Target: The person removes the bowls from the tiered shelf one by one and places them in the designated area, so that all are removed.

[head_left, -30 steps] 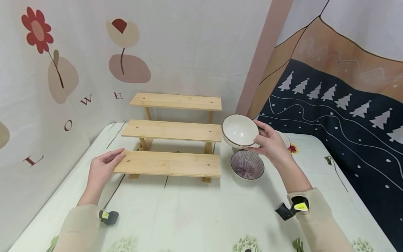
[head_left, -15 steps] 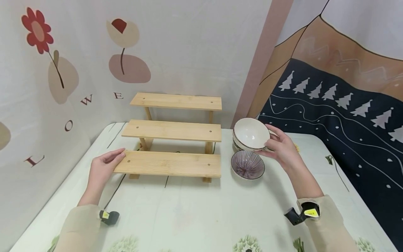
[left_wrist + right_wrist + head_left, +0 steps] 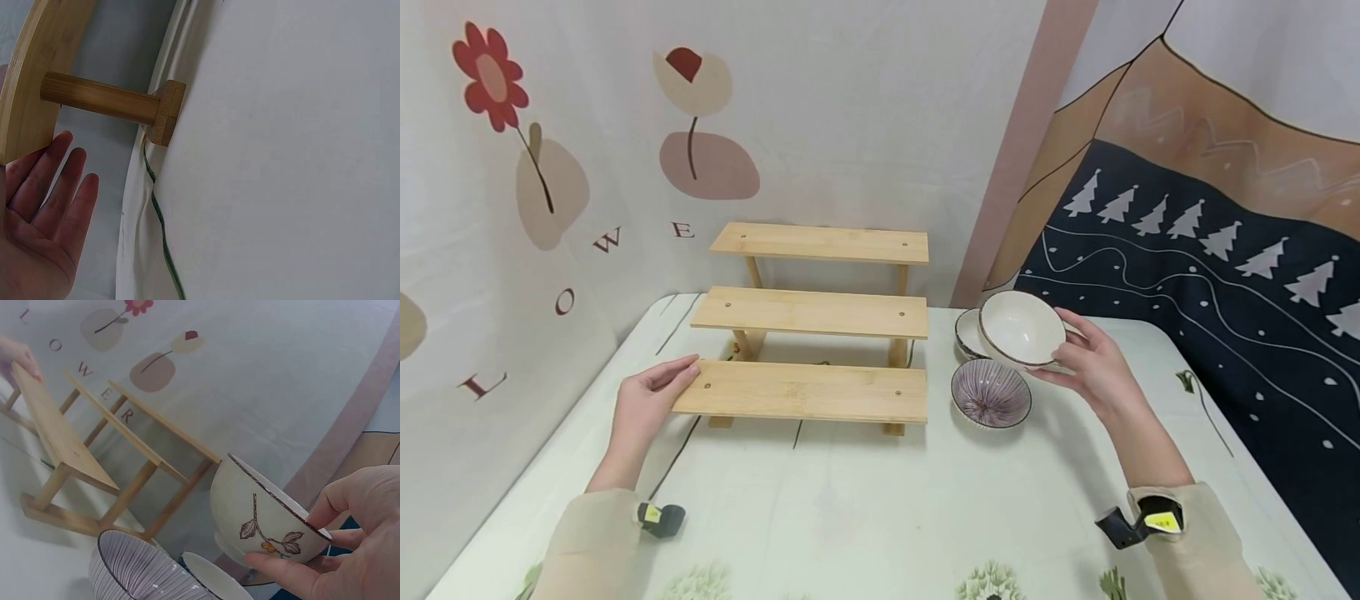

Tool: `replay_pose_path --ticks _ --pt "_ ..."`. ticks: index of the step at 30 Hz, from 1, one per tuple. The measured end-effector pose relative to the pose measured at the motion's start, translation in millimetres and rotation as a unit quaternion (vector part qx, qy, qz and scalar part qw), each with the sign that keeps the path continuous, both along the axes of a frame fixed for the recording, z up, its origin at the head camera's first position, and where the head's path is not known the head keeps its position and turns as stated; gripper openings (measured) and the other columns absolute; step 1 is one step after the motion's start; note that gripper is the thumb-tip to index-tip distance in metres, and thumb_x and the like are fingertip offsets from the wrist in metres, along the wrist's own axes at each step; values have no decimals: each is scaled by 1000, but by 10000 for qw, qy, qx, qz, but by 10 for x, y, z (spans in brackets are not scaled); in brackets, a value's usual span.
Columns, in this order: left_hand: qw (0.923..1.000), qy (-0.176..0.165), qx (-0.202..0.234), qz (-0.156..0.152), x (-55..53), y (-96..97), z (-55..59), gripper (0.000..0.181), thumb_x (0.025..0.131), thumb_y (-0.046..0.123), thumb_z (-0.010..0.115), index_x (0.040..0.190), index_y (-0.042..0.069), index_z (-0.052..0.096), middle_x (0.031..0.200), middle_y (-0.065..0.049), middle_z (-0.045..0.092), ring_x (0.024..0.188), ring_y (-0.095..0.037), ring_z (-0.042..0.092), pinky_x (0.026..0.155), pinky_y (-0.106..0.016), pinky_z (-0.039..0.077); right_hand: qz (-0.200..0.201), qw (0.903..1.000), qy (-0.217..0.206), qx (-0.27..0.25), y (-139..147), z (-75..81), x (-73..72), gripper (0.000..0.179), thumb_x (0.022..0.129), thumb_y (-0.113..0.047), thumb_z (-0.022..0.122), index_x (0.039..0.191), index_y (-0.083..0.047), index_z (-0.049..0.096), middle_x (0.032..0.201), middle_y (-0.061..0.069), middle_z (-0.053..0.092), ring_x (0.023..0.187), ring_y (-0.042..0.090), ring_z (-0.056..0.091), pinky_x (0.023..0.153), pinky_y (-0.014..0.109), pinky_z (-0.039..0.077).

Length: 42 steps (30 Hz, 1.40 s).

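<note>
My right hand (image 3: 1093, 362) grips a white bowl (image 3: 1021, 327) by its right side, tilted and raised. The right wrist view shows a brown leafy sprig on the outside of this bowl (image 3: 250, 515) and a dark rim. Just in front of it stands a purple-striped bowl (image 3: 991, 393) on the table. Another pale bowl (image 3: 967, 335) with a dark patterned outside is partly hidden behind the held one. At the left, my left hand (image 3: 643, 408) pinches the end of the lowest board of a three-step wooden shelf (image 3: 805, 390); in the left wrist view several fingers (image 3: 62, 194) extend below the board.
A white cloth with printed flowers covers the table (image 3: 850, 508). Behind the shelf hangs a printed pale curtain (image 3: 865, 108). A dark cloth with white trees (image 3: 1210, 283) lies along the right side.
My right hand has carried the white bowl rightward and slightly nearer, uncovering part of the pale bowl behind it. My left hand stays on the shelf's lowest board.
</note>
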<state>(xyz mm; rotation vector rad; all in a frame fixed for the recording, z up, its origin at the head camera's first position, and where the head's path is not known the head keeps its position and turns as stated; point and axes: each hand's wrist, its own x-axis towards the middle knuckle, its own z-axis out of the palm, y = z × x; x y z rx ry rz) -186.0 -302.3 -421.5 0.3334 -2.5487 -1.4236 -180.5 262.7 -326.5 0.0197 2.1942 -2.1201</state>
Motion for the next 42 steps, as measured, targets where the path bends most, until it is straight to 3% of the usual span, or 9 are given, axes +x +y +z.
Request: replay_pose_path --ticks 6,11,19,30,42 --pt "10000 42 25 4 12 12 7 57 93 51 64 133 10 64 118 22 68 89 25 51 76 0 45 -53 9999 88 -23 98 -73 24 71 95 5 46 159 -7 18 146 18 36 99 0 62 78 30 62" --pt "10000 73 45 -18 13 11 6 57 93 51 65 133 10 64 115 26 67 90 25 51 77 0 45 -121 9999 97 -25 165 -134 46 72 95 6 46 159 -8 17 147 19 34 98 1 64 77 30 62" --pt "9999 132 75 -42 7 2 0 57 93 50 65 132 9 64 108 32 66 88 24 53 75 -1 46 -216 9997 25 -133 243 -195 79 73 97 4 49 160 -6 12 130 0 46 95 0 65 76 29 62" --pt "9999 109 48 -16 -6 1 -13 57 93 50 65 133 9 64 114 25 68 87 25 53 75 -1 47 -351 9993 -124 -68 341 -290 82 74 94 7 42 160 -4 10 150 18 26 98 -1 58 78 30 62" --pt "10000 36 -24 10 0 13 5 57 94 50 64 133 9 63 122 15 68 88 24 52 76 -1 47 -329 9983 -39 -485 516 -413 154 65 95 8 46 154 -10 24 122 -8 47 95 1 64 76 29 62"
